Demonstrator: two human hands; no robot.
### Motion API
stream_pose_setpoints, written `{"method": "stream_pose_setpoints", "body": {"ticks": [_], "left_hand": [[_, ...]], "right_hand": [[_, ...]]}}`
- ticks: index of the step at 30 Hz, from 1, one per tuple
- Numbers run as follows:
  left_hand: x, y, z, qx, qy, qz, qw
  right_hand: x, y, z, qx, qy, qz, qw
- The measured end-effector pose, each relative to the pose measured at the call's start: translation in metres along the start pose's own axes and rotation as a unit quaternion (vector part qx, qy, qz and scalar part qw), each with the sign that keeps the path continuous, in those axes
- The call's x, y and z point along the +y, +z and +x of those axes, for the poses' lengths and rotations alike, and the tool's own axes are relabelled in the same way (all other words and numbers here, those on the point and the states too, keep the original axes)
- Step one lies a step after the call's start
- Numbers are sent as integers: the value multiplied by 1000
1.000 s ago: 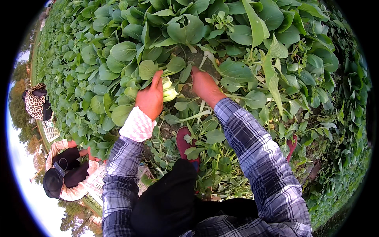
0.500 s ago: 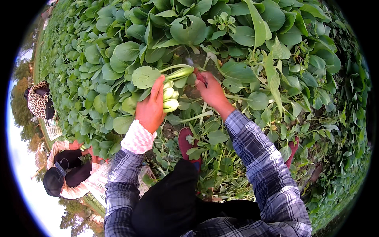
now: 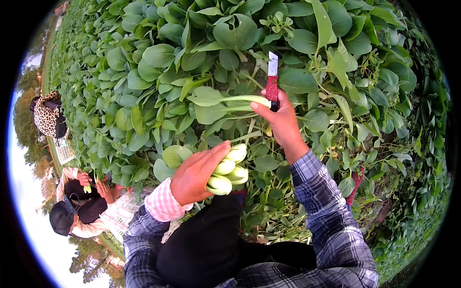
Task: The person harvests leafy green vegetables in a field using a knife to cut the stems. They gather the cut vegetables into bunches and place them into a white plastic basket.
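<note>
My left hand (image 3: 199, 175) is wrapped over several bok choy heads (image 3: 234, 167); their pale cut bases point right and the leaves stick out past the wrist side. My right hand (image 3: 281, 120) grips a knife (image 3: 272, 79) with a red handle and a short, light blade pointing away from me. Between that thumb and the knife lies the pale end of a loose leaf stalk (image 3: 240, 100), its green blades reaching left. Both hands are above the plants, apart from each other.
Dense bok choy plants (image 3: 158, 57) fill the far side and left. Cut leaves and weeds (image 3: 273, 206) cover the ground near my legs. At the lower left another person (image 3: 79, 206) crouches beside a white crate (image 3: 122, 213); a second person (image 3: 46, 115) in a spotted top is farther off.
My left hand has moved nearer to me with the bok choy. My right hand has lifted, turning the knife blade into view, with a leaf stalk now apart from the bunch.
</note>
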State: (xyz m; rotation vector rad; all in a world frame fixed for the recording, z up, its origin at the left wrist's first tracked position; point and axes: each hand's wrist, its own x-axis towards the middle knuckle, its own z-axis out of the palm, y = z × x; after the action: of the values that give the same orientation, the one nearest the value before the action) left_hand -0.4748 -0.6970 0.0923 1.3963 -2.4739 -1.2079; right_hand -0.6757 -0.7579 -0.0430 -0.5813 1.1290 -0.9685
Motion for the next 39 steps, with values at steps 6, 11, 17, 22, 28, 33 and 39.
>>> {"method": "stream_pose_setpoints", "body": {"ticks": [6,11,17,22,28,33,39], "left_hand": [[9,-16,2,70,-9,-187,980],[-10,-12,0,49,-58,-379,922],[-38,-1,-8,-60,-186,-596,778],[-50,-27,9,-165,-166,-476,848],[-56,-52,39,-230,-175,-419,861],[-64,-62,46,-238,-175,-384,875],[-72,-77,50,-105,-140,-362,915]], "right_hand": [[-15,1,-35,-161,-30,-48,985],[-24,7,-44,-196,16,4,980],[-16,2,-41,-279,94,-7,956],[-8,-17,-34,-363,76,-75,926],[-18,-13,-32,-361,169,-33,917],[-21,-12,-31,-327,173,-23,929],[-3,-28,-10,-199,59,-242,948]]}}
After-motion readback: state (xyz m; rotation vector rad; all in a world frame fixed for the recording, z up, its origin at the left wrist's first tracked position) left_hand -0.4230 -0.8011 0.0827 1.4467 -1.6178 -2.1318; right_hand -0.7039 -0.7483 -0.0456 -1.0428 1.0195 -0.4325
